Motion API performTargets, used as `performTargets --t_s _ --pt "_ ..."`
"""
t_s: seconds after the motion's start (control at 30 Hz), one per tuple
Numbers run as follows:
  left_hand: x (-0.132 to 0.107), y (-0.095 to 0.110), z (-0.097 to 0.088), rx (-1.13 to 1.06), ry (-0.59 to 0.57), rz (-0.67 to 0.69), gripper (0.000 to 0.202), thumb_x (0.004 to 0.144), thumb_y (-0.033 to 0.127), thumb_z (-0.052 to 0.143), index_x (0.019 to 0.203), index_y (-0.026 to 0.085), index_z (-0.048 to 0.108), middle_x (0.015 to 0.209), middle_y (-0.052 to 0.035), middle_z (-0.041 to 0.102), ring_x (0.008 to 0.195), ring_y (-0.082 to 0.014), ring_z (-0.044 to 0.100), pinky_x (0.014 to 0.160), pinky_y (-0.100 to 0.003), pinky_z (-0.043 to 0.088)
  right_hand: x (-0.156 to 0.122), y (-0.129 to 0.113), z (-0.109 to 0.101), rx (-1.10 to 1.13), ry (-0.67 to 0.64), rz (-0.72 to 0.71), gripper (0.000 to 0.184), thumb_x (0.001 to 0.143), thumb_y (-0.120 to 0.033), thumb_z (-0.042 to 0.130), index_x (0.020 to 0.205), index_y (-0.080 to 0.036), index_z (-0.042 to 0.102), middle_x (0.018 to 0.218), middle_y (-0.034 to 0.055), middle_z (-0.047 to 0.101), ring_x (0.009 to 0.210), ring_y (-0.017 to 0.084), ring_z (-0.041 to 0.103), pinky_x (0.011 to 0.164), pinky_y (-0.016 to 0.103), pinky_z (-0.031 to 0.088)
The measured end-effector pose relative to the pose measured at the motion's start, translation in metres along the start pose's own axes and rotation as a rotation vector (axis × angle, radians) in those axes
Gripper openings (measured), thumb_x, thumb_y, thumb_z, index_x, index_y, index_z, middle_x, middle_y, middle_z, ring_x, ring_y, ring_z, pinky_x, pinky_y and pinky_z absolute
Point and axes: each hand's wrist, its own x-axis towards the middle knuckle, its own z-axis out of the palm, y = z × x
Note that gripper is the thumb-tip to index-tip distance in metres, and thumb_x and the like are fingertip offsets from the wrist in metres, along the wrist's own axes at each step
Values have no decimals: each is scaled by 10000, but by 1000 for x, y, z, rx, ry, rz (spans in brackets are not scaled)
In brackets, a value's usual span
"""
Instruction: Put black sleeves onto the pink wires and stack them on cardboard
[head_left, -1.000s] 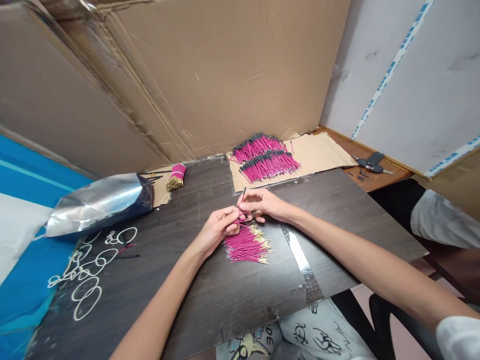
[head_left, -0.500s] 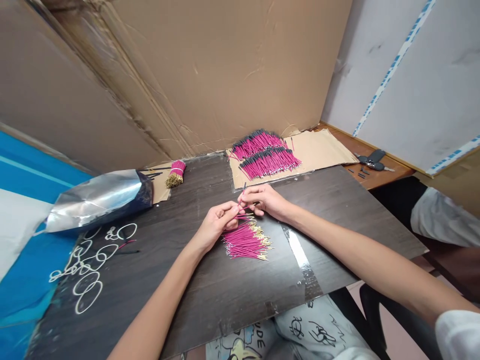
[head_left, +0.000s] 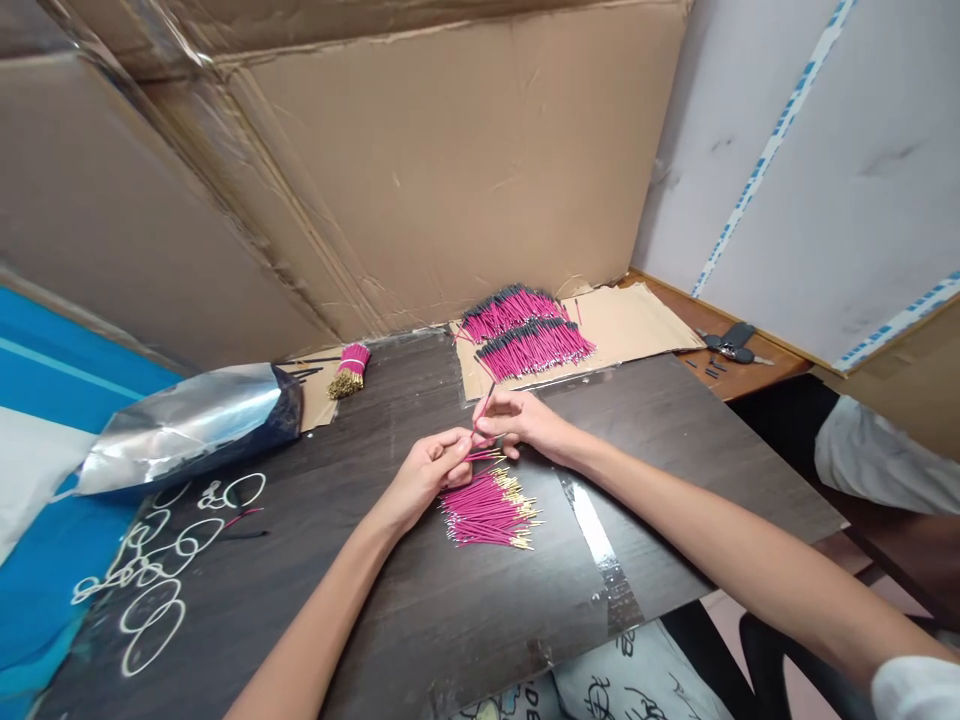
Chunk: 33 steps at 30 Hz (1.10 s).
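Note:
My left hand (head_left: 429,472) is closed, pinching a thin pink wire between thumb and fingertips above the table. My right hand (head_left: 525,418) meets it there, its thumb and fingers closed on a pink wire with a black sleeve (head_left: 486,403) that points up. Whether both hands hold the same wire is hard to tell. Just below them lies a loose pile of pink wires (head_left: 487,512) with gold ends to the right. Farther back, rows of pink wires with black-sleeved ends (head_left: 536,350) rest on a cardboard sheet (head_left: 630,318).
On the left are a silver bag (head_left: 180,425), a banded bundle of pink wires (head_left: 351,368) and tangled white rubber bands (head_left: 154,600). A dark tool (head_left: 731,345) and small black pieces lie at the right. Cardboard walls the back; another person's sleeve (head_left: 870,450) shows at right.
The view has tilted up slightly, so everything sits lower in the picture. The black-sleeved wire in my right hand stands more clearly upright. Both hands remain together over the pile.

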Motion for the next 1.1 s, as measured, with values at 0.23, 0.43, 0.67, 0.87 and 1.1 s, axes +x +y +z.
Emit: performTargets --t_s 0.23,0.43,0.67,0.87,1.1 --pt "0 2 0 8 30 -10 471 898 556 692 1044 110 661 535 89 314 532 -70 212 561 -238 173 2 -17 -35 -448 539 -398 220 901 -425 645 951 -215 603 892 32 680 774 170 637 620 269 511" --pt "-2 2 -2 35 17 -15 461 912 546 677 1060 110 656 535 88 312 539 -80 224 562 -242 182 -2 -24 -78 -963 865 -530 169 959 -321 575 970 -196 688 935 62 718 827 210 652 834 341 496" --pt "-1 1 -3 55 19 -10 454 911 539 677 1057 110 669 536 83 328 533 -84 250 560 -242 192 8 -9 -83 -1271 876 -427 193 986 -278 552 1002 -222 736 999 72 725 870 233 669 842 340 472" --pt "-1 0 -2 59 31 -6 442 897 529 693 1039 111 682 533 83 321 520 -84 261 543 -232 201 12 -8 -82 -1321 869 -397 159 999 -285 540 1011 -214 683 995 82 718 885 245 666 826 338 463" --pt "-1 1 -1 76 29 -4 425 915 515 677 1044 110 672 542 79 329 526 -84 267 531 -228 193 13 -7 -85 -1289 824 -433 161 989 -202 496 1064 -196 639 1069 114 673 973 258 648 864 352 475"
